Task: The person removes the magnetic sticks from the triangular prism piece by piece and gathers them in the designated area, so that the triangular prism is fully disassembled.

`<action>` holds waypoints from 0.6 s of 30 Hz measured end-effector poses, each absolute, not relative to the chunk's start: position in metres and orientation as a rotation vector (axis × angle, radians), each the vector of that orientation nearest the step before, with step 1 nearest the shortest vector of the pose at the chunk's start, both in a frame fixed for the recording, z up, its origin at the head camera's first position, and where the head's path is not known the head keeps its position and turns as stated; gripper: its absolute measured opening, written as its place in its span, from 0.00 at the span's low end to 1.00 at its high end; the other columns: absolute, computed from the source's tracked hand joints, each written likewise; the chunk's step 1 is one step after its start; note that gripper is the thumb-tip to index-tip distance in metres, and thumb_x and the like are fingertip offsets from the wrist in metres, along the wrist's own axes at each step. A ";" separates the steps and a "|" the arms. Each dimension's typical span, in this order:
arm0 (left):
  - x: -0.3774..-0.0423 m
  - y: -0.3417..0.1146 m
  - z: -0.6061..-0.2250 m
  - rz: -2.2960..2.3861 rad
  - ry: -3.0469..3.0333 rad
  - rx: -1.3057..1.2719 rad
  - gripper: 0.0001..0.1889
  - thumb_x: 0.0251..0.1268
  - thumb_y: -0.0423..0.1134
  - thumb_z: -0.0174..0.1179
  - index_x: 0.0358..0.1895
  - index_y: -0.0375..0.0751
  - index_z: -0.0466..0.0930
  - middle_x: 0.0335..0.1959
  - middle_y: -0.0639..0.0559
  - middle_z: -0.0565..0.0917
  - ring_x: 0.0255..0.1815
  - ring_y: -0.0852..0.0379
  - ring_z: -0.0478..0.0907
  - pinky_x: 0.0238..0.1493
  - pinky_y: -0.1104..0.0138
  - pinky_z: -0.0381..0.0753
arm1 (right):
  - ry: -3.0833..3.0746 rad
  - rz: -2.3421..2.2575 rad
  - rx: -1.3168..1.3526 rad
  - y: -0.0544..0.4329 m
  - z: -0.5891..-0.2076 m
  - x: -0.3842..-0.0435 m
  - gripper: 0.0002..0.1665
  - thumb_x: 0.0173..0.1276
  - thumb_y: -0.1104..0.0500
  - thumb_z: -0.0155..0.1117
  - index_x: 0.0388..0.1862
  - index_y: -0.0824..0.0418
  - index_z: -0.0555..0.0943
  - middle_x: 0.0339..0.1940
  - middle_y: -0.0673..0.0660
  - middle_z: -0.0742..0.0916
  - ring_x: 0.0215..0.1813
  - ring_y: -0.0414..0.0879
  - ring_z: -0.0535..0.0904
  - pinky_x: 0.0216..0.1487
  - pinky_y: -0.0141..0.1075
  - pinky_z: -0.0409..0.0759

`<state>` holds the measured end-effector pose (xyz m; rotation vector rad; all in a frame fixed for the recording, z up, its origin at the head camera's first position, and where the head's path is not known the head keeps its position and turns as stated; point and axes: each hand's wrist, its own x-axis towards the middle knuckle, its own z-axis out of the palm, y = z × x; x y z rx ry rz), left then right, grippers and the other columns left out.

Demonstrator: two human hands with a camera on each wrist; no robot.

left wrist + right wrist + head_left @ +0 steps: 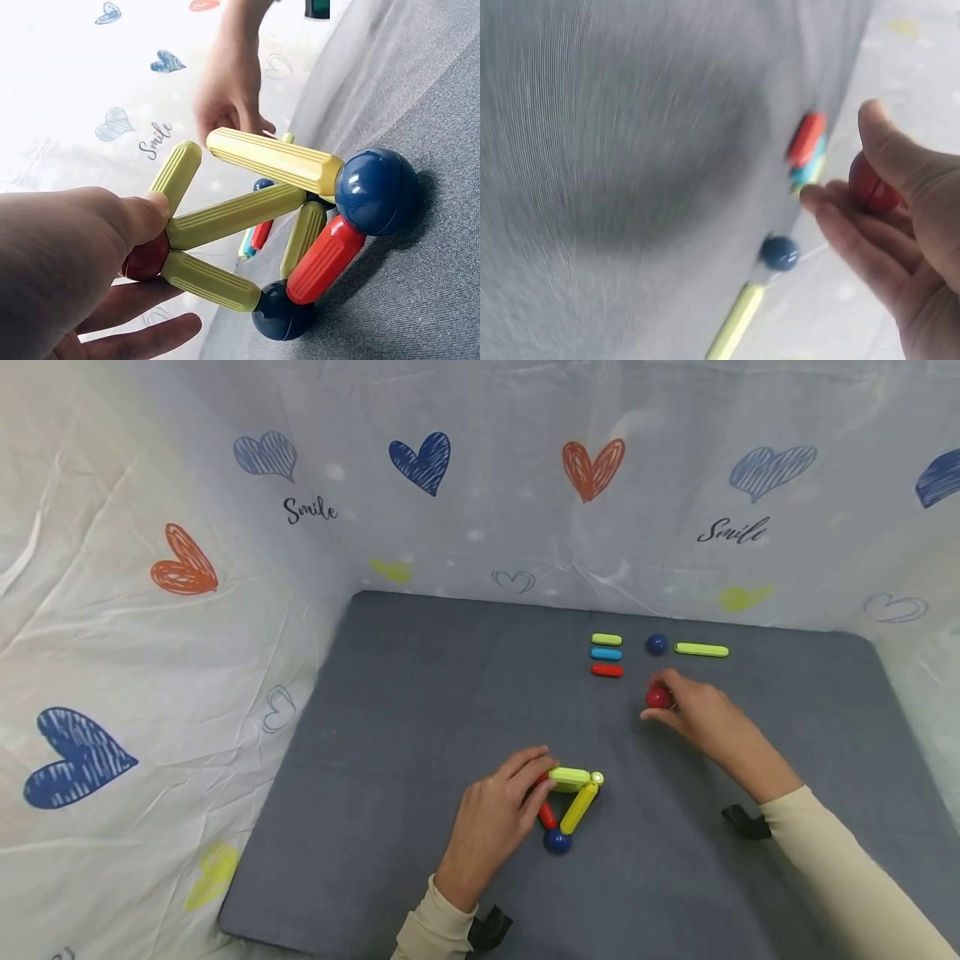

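Note:
In the head view my left hand (491,818) grips a small magnetic stick-and-ball frame standing at the mat's front middle. The left wrist view shows its thumb and fingers round the frame's red ball (146,259), from which yellow-green rods (238,216) fan out. Lower down are a red rod (326,259) and two blue balls, one large in front (376,191). A pale yellow rod (274,161) slants up from that front ball. Farther back to the right, my right hand (708,718) holds a loose red ball (657,697) between thumb and fingers, above the mat.
Toward the back of the grey mat (420,693) lie short yellow-green (607,639), blue (606,654) and red (607,671) rods in a stack of rows. Right of them sit a blue ball (657,644) and a longer yellow-green rod (701,650). A heart-printed sheet (510,527) rises behind.

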<state>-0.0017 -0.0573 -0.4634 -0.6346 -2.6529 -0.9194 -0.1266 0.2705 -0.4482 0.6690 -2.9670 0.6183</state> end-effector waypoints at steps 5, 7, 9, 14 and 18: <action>-0.002 -0.058 -0.464 -0.932 -2.654 -0.645 0.15 0.74 0.44 0.69 0.60 0.53 0.87 0.66 0.55 0.83 0.24 0.64 0.80 0.25 0.77 0.75 | -3.051 0.508 0.543 0.282 -0.461 -0.158 0.30 0.64 0.56 0.83 0.53 0.68 0.73 0.31 0.61 0.84 0.27 0.51 0.79 0.31 0.50 0.82; -0.002 -0.059 -0.464 -0.926 -2.658 -0.651 0.15 0.75 0.44 0.69 0.61 0.54 0.86 0.66 0.56 0.83 0.24 0.65 0.80 0.25 0.78 0.74 | -3.071 0.480 0.511 0.284 -0.465 -0.169 0.30 0.64 0.55 0.83 0.51 0.67 0.73 0.30 0.61 0.82 0.27 0.52 0.77 0.30 0.50 0.80; -0.002 -0.059 -0.464 -0.927 -2.660 -0.655 0.15 0.75 0.44 0.69 0.61 0.54 0.86 0.66 0.56 0.83 0.24 0.66 0.79 0.25 0.79 0.73 | -3.080 0.470 0.493 0.284 -0.468 -0.178 0.30 0.64 0.55 0.83 0.51 0.67 0.73 0.31 0.61 0.82 0.28 0.53 0.77 0.31 0.50 0.80; -0.003 -0.060 -0.465 -0.932 -2.663 -0.656 0.15 0.76 0.46 0.68 0.61 0.55 0.86 0.66 0.57 0.82 0.25 0.66 0.80 0.26 0.79 0.74 | -3.095 0.463 0.467 0.282 -0.474 -0.192 0.32 0.64 0.54 0.83 0.52 0.69 0.71 0.31 0.64 0.81 0.29 0.55 0.77 0.32 0.51 0.79; -0.003 -0.061 -0.465 -0.930 -2.669 -0.661 0.15 0.77 0.47 0.66 0.62 0.55 0.86 0.67 0.57 0.82 0.28 0.65 0.83 0.27 0.79 0.76 | -3.113 0.451 0.444 0.281 -0.477 -0.197 0.34 0.64 0.52 0.83 0.52 0.70 0.71 0.32 0.66 0.81 0.30 0.57 0.78 0.32 0.53 0.78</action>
